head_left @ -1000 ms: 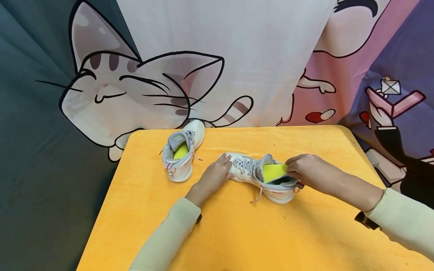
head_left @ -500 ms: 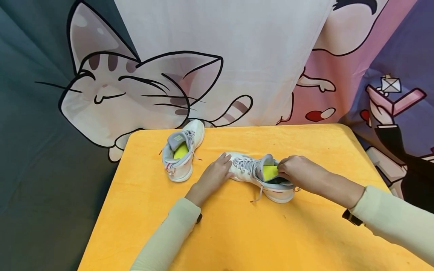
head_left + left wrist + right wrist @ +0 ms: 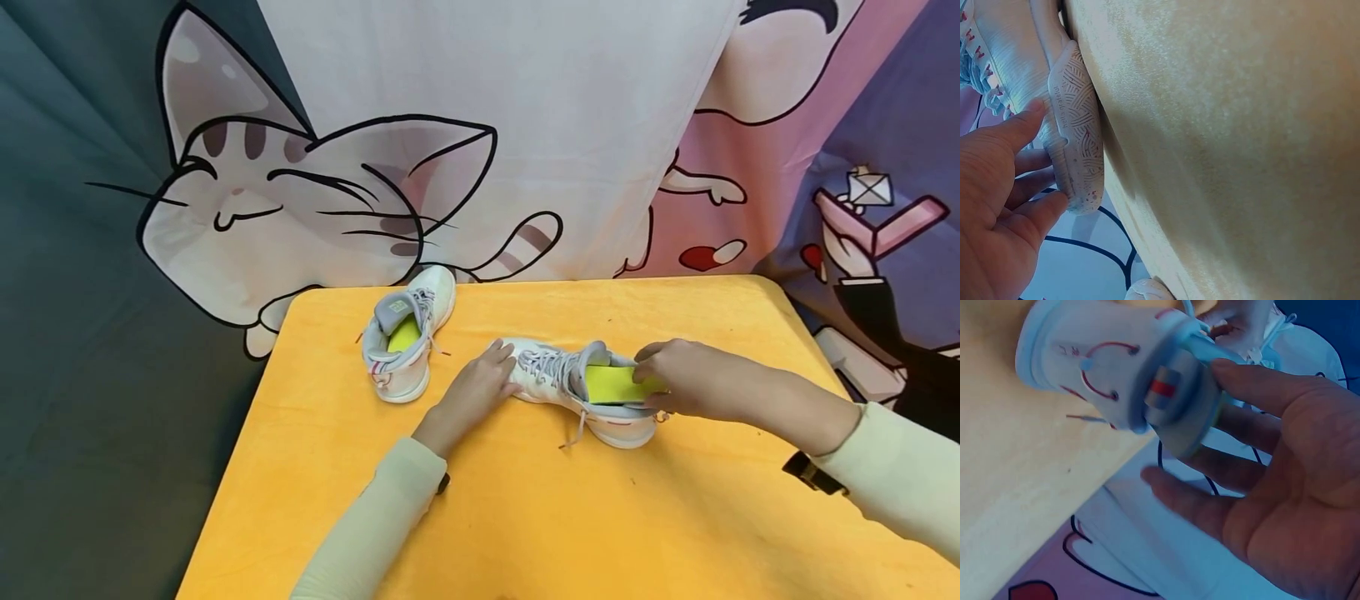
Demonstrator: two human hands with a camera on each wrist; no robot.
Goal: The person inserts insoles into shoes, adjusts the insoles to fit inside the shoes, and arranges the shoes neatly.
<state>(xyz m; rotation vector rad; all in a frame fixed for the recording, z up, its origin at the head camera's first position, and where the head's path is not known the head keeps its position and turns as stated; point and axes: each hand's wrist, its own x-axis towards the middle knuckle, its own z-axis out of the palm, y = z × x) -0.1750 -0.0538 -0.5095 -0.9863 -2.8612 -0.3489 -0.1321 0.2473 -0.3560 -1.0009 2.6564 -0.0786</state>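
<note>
A white sneaker with grey lining lies on the yellow table, its toe pointing left. My left hand holds it by the toe; in the left wrist view the thumb and fingers bend round the toe end. A yellow-green insole sits partly inside the sneaker's opening. At its heel end, my right hand pinches the insole. In the right wrist view the insole's pale underside stands up above the heel collar, between thumb and fingers. The insole's front part is hidden inside the shoe.
A second white sneaker stands at the back left of the table, toe toward the wall, with a yellow-green insole inside. A cartoon-cat cloth hangs right behind the table's far edge.
My right hand first moved left over the shoe opening, then back right. More of the insole shows now and it lies flatter across the opening. My left hand stays at the toe.
</note>
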